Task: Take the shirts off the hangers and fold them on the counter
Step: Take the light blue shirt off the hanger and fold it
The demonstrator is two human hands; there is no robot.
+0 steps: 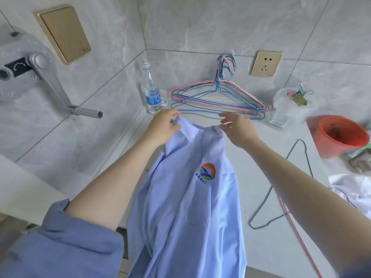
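The white counter [257,187] runs from the near edge to the tiled far wall. A light blue shirt [190,207] lies down its middle, off any hanger. Its top is raised towards the far wall and its lower part drapes over the near edge. An orange, green and blue logo [207,171] shows on the chest.

On the left wall hangs a grey crank [50,77], with a gold plate [64,33] above it. A red bucket [339,135] stands at the right of the counter. Nearer on that side is a white cloth [353,189].

A pile of pink, blue and dark wire hangers [217,89] leans against the far wall, just beyond the shirt's top. A dark hanger [260,205] lies flat on the counter to the right of the shirt, partly under the right forearm. A pink hanger [299,233] lies nearer, crossing it.

The left hand [163,125] has its fingers curled round the shirt's left shoulder at the collar. The right hand [239,129] pinches the collar's right side with its fingertips [223,126], its other fingers spread. The shirt's top is held up between them.

A clear bag [281,109] holding binder clips [300,96] sits far right, beside the pile. A water bottle [151,93] stands upright in the far left corner, just beyond the left hand. A gold socket [266,63] is on the far wall.
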